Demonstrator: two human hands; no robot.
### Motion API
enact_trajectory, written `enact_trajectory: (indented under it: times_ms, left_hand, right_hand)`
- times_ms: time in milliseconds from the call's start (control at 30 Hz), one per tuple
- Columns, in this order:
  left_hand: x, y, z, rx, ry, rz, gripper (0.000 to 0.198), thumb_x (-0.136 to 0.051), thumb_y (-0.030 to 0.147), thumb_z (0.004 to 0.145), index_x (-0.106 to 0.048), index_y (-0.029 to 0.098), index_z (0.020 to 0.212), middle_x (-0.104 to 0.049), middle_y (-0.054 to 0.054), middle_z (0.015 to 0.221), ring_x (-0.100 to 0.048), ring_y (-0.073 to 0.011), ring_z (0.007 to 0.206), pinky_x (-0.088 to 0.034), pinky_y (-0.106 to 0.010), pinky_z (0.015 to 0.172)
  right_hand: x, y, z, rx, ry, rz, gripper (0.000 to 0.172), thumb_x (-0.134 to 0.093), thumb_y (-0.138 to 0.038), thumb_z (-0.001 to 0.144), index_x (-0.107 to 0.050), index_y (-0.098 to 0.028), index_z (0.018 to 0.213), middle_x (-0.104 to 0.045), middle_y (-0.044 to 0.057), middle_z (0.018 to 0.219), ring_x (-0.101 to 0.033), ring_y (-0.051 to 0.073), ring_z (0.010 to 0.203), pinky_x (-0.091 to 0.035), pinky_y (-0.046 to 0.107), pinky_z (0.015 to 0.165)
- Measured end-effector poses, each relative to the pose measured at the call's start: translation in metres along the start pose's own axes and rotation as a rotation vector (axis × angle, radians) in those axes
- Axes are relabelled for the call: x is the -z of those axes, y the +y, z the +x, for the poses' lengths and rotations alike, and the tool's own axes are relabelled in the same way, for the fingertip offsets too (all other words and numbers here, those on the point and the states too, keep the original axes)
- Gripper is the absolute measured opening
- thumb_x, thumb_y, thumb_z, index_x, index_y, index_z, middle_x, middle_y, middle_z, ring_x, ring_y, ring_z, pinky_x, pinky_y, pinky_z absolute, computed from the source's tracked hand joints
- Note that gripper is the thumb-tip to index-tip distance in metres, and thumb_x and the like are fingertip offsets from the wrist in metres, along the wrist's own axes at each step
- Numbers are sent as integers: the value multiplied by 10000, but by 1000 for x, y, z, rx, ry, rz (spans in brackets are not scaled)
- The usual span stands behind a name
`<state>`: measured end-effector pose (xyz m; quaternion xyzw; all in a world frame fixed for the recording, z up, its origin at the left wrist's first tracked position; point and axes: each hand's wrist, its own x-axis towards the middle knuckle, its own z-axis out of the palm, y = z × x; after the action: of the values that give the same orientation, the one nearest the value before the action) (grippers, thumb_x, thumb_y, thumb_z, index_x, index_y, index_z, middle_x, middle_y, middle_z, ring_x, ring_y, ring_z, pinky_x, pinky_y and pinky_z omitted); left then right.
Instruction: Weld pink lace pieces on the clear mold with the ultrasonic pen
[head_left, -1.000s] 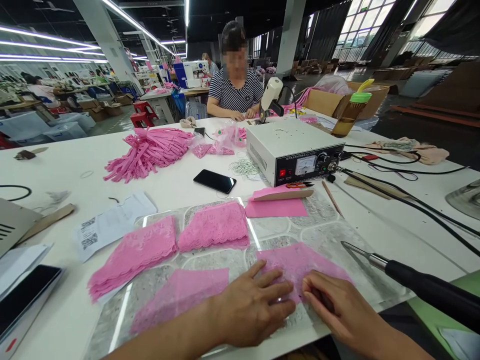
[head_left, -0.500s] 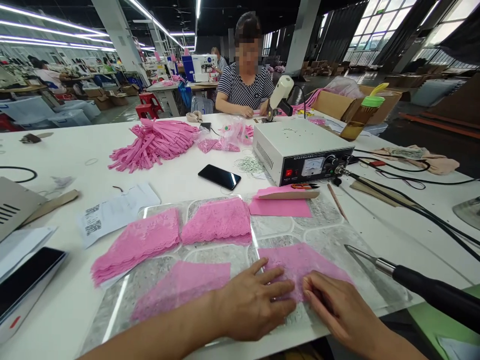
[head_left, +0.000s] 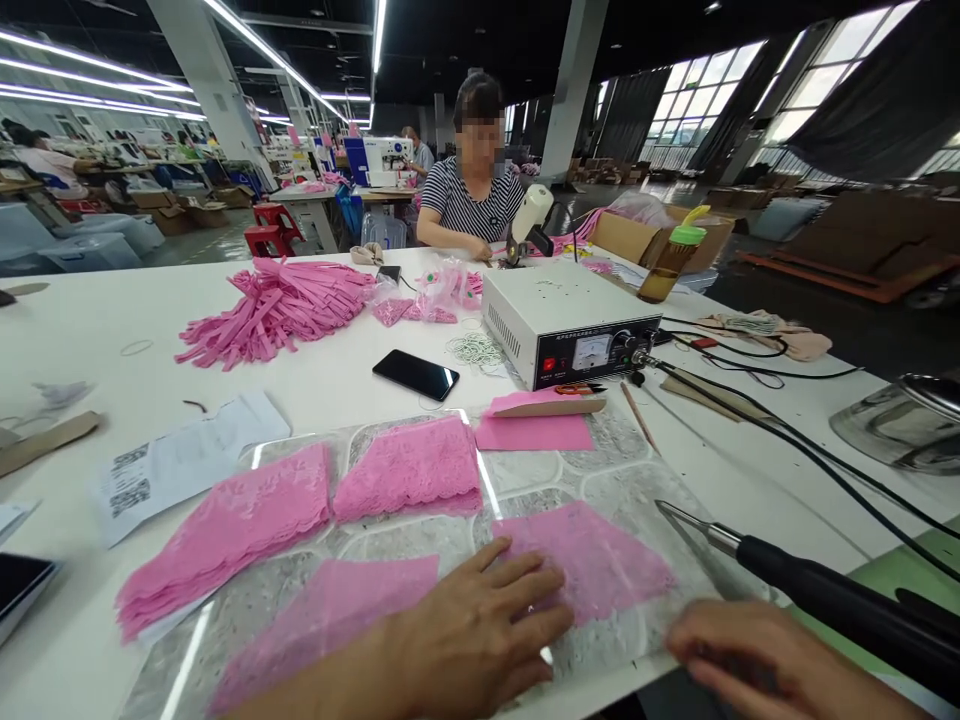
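My left hand (head_left: 495,625) lies with fingers spread on the left edge of a pink lace piece (head_left: 592,560), which is flat on the clear plastic sheet (head_left: 525,470). My right hand (head_left: 742,650), slightly blurred, is off the lace near the sheet's lower right edge; its fingers are curled and nothing shows in them. Another pink piece (head_left: 337,610) is partly under my left forearm. Two stacks of pink lace, one at left (head_left: 240,510) and one in the middle (head_left: 412,465), sit behind. A black-handled metal-tipped tool (head_left: 810,575) points in from the right.
A white control box (head_left: 570,310) stands behind the sheet, its cables running right. Nearby are a phone (head_left: 416,373), pink strips (head_left: 277,305), a paper sheet (head_left: 187,460), a bottle (head_left: 671,262) and a glass lid (head_left: 904,425). A person in a striped top sits opposite.
My right hand has moved right, off the pink lace piece toward the tool's handle. My left hand stays on the lace's left edge. The camera view has shifted right.
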<state>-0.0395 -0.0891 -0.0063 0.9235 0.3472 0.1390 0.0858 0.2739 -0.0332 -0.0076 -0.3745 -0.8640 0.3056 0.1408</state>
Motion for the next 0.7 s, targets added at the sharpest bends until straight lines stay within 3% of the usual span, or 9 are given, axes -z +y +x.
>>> enact_trajectory:
  times_ms: [167,300,433,600,700]
  left_hand:
    - [7,-2,-3,30,-40,33,367,-450,395,966,-528,172,1246,-550,-86,1341,-489,-254,1260,-301,-420,1102]
    - [8,-10,2,61,34,24,266,-470,339,965,-587,192,1154,-621,-53,1238,-567,-199,1162,-370,-349,1059]
    - [12,-38,27,289,109,21,213,-486,149,916,-652,175,1047,-674,-69,1099,-635,-192,996,-492,-325,896]
    - [25,-83,62,428,154,88,175,-571,133,862,-672,161,1003,-658,-89,1113,-618,-233,1030,-493,-391,916]
    - [33,-103,75,495,193,120,252,-589,144,866,-620,150,1117,-607,-105,1196,-565,-243,1119,-464,-418,964]
  right_hand:
    - [3,-9,31,-13,71,24,211,-520,-348,880,-651,-256,742,-646,20,648,-603,185,526,-506,253,477]
    - [-2,-7,46,37,149,18,234,-477,-330,904,-641,-249,759,-653,18,667,-609,173,543,-510,241,487]
    - [-10,-3,92,112,290,-102,200,-462,-290,910,-651,-228,883,-679,38,831,-632,166,659,-538,265,592]
    - [-14,5,162,132,408,-185,142,-534,-219,887,-646,-176,964,-662,75,980,-625,222,922,-527,385,800]
    - [-11,4,186,127,486,-237,176,-559,-282,928,-613,-173,1056,-620,71,1107,-591,221,1019,-494,436,883]
